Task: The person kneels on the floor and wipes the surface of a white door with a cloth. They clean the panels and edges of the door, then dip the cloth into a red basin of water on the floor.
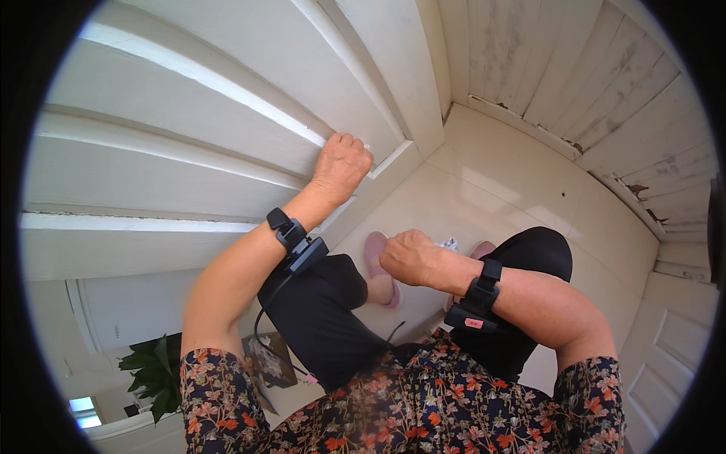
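My left hand (342,164) is curled against the lower part of a white panelled door (238,102), over the groove beside a raised moulding. A small bit of white material (367,148), perhaps cloth or tissue, pokes out by its fingers. My right hand (411,258) hovers in a loose fist above the floor between my knees; its palm is hidden, so whether it holds anything is unclear. Behind the right wrist shows a white-and-grey patterned cloth (449,244), partly covered by the forearm. Each wrist wears a black strapped device.
Pale floor tiles (488,187) lie under my pink shoes (375,249). At the right, a white plank wall or door (544,74) has peeling paint along its lower edge. A green-leaved plant (153,369) and a white appliance (130,312) stand at lower left. A black cable (258,323) hangs from the left wrist device.
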